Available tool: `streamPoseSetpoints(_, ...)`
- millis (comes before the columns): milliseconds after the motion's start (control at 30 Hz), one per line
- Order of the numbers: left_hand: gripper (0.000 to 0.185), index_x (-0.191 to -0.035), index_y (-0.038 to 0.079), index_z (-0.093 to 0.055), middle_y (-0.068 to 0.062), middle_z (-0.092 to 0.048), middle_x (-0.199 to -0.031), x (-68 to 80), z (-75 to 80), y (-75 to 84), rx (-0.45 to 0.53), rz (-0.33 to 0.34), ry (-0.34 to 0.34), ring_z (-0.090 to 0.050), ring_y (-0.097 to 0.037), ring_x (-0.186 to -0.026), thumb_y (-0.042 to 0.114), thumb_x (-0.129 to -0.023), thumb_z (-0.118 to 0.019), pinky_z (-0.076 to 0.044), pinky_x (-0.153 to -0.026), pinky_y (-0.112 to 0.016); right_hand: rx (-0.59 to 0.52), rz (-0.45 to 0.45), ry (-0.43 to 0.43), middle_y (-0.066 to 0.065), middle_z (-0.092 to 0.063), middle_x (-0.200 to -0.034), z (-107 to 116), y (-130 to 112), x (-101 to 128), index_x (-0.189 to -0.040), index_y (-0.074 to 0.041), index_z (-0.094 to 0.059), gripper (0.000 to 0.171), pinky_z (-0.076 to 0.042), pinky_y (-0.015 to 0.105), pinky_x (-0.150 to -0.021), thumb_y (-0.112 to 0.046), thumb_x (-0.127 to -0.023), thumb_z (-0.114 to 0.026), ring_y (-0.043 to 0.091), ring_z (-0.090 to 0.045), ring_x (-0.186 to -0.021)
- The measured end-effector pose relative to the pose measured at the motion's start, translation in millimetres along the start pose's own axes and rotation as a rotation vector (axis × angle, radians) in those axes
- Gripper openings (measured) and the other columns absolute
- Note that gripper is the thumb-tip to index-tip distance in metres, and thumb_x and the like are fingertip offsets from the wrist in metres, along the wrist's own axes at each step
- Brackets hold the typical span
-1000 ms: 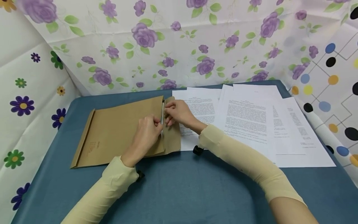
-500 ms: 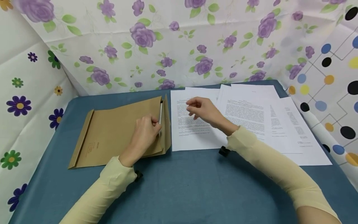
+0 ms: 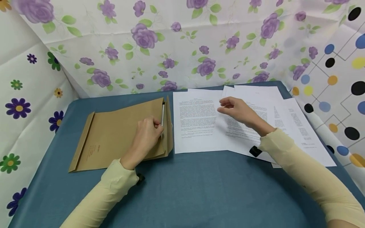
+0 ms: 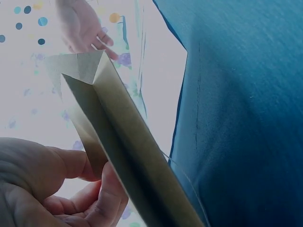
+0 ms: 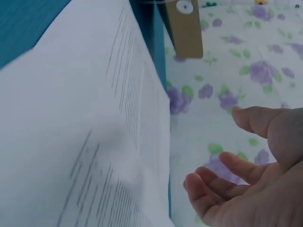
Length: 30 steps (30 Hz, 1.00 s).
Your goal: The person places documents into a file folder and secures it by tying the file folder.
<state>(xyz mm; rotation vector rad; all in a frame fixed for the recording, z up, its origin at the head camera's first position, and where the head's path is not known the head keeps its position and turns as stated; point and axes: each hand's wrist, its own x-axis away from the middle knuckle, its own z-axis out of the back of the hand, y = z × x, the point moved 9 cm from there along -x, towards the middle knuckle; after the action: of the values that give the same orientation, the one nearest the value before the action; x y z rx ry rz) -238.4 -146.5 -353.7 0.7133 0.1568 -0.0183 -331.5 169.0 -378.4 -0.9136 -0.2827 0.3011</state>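
Observation:
A brown paper envelope lies on the left of the table, its mouth facing right and its flap standing up. My left hand pinches the upper edge of the mouth between thumb and fingers, so the mouth gapes; the left wrist view shows its folded side and a thin string. A round white button sits on the flap. My right hand hovers above the printed sheets, fingers relaxed and parted, holding nothing.
Several printed sheets overlap across the right of the blue-covered table, the rightmost near its right edge. A flowered sheet hangs behind, with patterned sheets at both sides.
My right hand has let go of the flap and moved right, over the sheets. The flap has swung up from lying outward. The left hand keeps its pinch on the envelope.

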Motion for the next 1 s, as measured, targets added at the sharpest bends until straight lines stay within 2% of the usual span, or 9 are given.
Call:
streamPoseSetpoints(367,0.009,-0.089,-0.003,-0.069,-0.013,-0.065,-0.083,-1.1,1.0,-1.2,-0.012,-0.008,0.002,-0.062,-0.024,-0.071,-0.002,-0.088,-0.06,-0.051,-0.061,-0.033,0.222,-0.041,0.082,0.026,-0.042,-0.154,45.4,34.0,8.2,-0.152,0.002,-0.042,0.074,-0.033,0.063,-0.112,-0.045,-0.1,-0.064,0.044,-0.038,-0.143)
streamPoseSetpoints(700,0.01,-0.088,-0.003,-0.069,-0.012,-0.065,-0.082,-0.6,2.1,-1.3,-0.008,-0.004,-0.002,-0.06,-0.024,-0.071,-0.003,-0.088,-0.059,-0.049,-0.061,-0.032,0.381,-0.057,0.117,0.034,-0.034,-0.156,83.2,65.2,3.6,-0.153,0.01,-0.035,0.084,-0.027,0.067,-0.113,-0.044,-0.098,-0.069,0.052,-0.029,-0.144)
streamPoseSetpoints(833,0.011,-0.091,-0.004,-0.07,-0.013,-0.066,-0.083,0.2,0.4,-3.1,-0.007,0.006,-0.007,-0.061,-0.024,-0.072,-0.002,-0.088,-0.06,-0.05,-0.061,-0.032,0.42,-0.064,0.13,0.037,-0.033,-0.154,98.7,83.7,0.3,-0.152,0.011,-0.035,0.085,-0.025,0.068,-0.113,-0.043,-0.097,-0.07,0.054,-0.028,-0.143)
streamPoseSetpoints(1000,0.011,-0.093,-0.004,-0.071,-0.013,-0.066,-0.084,1.1,-0.9,-4.8,-0.007,0.023,-0.01,-0.062,-0.024,-0.073,-0.001,-0.089,-0.06,-0.052,-0.062,-0.033,0.437,-0.093,0.106,0.039,-0.029,-0.155,111.0,103.4,-2.2,-0.152,0.012,-0.032,0.091,-0.023,0.068,-0.114,-0.044,-0.094,-0.073,0.056,-0.024,-0.144)
